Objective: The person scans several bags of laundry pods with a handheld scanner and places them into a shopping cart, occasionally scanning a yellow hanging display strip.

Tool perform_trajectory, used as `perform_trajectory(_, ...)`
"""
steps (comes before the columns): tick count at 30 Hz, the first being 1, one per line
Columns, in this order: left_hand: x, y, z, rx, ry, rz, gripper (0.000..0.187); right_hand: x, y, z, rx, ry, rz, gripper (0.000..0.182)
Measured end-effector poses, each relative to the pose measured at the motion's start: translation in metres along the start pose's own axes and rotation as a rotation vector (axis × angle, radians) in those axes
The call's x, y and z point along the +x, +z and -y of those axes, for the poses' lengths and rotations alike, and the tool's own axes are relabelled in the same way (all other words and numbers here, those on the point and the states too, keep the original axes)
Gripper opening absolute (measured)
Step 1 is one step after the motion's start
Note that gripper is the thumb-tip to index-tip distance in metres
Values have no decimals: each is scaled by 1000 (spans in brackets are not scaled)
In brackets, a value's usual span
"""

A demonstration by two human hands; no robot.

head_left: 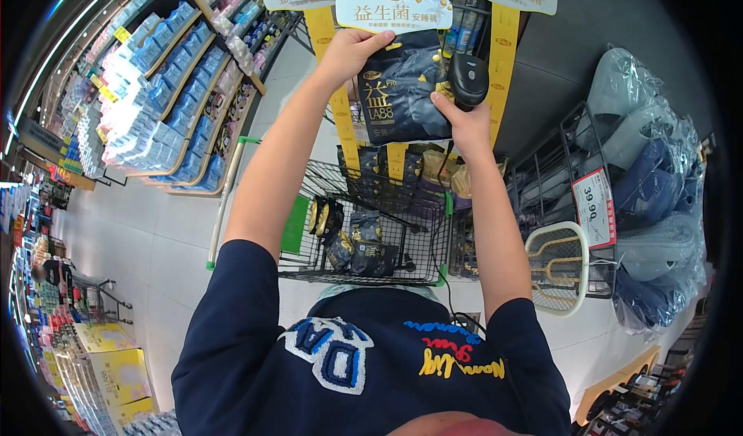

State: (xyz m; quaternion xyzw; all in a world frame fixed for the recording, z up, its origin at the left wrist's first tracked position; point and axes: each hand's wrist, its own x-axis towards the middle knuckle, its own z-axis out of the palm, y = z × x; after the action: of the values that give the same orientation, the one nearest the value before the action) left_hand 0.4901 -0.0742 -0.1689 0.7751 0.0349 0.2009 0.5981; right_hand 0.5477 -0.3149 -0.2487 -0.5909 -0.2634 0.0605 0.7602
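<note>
Black packet [398,99] sits at 12 o'clock in the view, front face up, just under the white hanging card [393,10]. Main risk: packet slips or swings, since it's pinned only at its 11 and 3 o'clock edges; cause would be the right thumb easing off while that hand also carries the handheld device [468,80]. Second risk: cable [443,174] below could snag on the cart [450,204] or the hanging packs if the device gets pulled. A drop would likely end among the small packets [368,242] in the cart, around the packet's 6 o'clock. Grip, left hand [348,55]: closed, thumb in front at the packet's top-left edge, fingertips behind hidden. Grip, right hand [470,126]: closed around the device at the packet's 3 o'clock, thumb pressing the packet's edge; can't tell how its hidden fingers sit.
</note>
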Motion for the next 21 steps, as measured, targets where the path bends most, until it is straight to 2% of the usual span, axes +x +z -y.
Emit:
perform_trajectory(5, -2, 6, -3, -17, -14, -64, 40, -2, 2, 5, -28, -5, -15, 26)
perform_trajectory(11, 1, 5, -3, -67, -142, -77, 43, 2, 2, 7, -13, -29, -11, 33)
perform_trajectory(14, 1, 4, -2, -120, -104, -42, 45, 2, 2, 9, -21, -27, -5, 32)
perform_trajectory(17, 1, 1, -2, -101, -166, -9, 46, -1, 0, 8, -43, 19, 2, 31)
perform_trajectory(21, 1, 0, 8, -46, -95, -2, 45, -10, -6, -8, -106, 100, 13, 34)
